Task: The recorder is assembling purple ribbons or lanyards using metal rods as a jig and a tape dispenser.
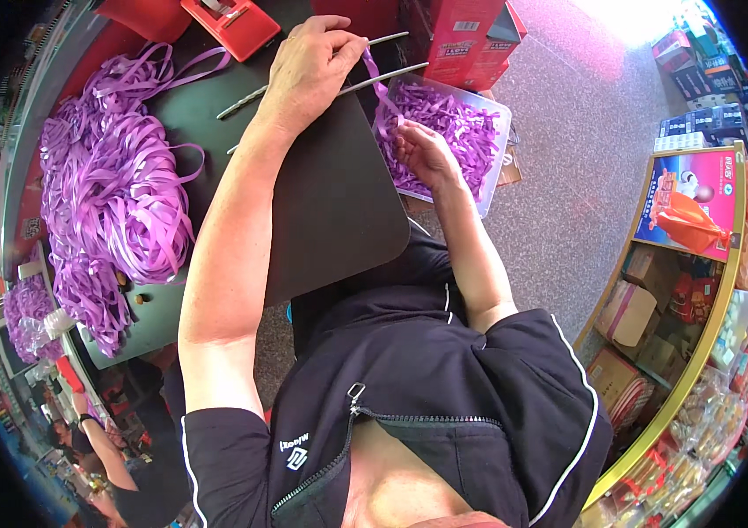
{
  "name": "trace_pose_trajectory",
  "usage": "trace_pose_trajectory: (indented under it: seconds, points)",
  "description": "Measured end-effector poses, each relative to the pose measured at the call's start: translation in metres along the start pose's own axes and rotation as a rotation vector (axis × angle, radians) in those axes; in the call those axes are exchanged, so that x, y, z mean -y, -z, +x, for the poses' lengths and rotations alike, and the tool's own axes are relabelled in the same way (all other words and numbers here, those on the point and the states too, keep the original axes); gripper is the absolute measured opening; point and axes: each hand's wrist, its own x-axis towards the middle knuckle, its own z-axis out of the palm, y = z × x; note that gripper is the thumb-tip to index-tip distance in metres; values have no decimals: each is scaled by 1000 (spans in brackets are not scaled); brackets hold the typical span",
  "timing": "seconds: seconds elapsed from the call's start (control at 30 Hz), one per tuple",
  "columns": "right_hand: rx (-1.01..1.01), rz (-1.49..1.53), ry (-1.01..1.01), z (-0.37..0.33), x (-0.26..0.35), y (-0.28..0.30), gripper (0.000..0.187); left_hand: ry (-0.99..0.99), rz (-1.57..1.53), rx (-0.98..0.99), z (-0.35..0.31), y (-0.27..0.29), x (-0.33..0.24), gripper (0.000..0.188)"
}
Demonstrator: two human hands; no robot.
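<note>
My left hand (pixel 310 75) is over the dark table, its thumb and forefinger pinched on the upper end of a purple ribbon (pixel 380 91). The strip runs down toward my right hand (pixel 427 155), whose curled fingers close on its lower part. Beneath the right hand is a clear plastic tub (pixel 503 141) filled with short purple ribbon pieces (pixel 460 123). Two thin metal rods (pixel 389 77) lie slantwise under my left hand and stick out past the table edge. A big tangled heap of purple ribbon (pixel 127 180) covers the table's left side.
A red tape dispenser (pixel 231 26) stands at the table's far edge. Red boxes (pixel 463 44) are stacked behind the tub. On the right is a yellow-framed display cabinet (pixel 737 255) with packaged goods. Another person's arm (pixel 108 449) shows at lower left, near more purple ribbon (pixel 29 308).
</note>
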Motion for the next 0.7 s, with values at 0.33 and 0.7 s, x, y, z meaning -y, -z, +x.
trace_pose_trajectory:
  seconds: [0.33,0.7]
  points:
    - [-511,-1084,221,42,-39,73,25,-11,8,-2,1,-1,0,28]
    - [-313,-1236,621,14,-52,63,10,18,-23,13,1,0,2,29]
